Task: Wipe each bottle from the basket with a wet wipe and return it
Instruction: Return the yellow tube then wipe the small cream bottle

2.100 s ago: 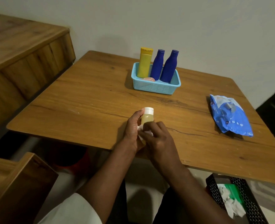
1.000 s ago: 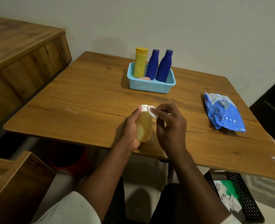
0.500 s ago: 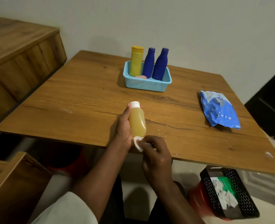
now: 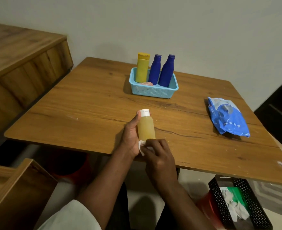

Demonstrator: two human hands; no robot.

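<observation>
The left hand has a grip round the bottle, held above the surface's near edge. The right hand pinches the wipe against its base. Rubbing there could push the damp bottle out of that side grip, well short of the basket.

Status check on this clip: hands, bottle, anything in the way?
Left hand grips the clear yellow-liquid bottle, white cap up. Right hand presses a white wet wipe at its base. Path to the light blue basket unobstructed.
</observation>
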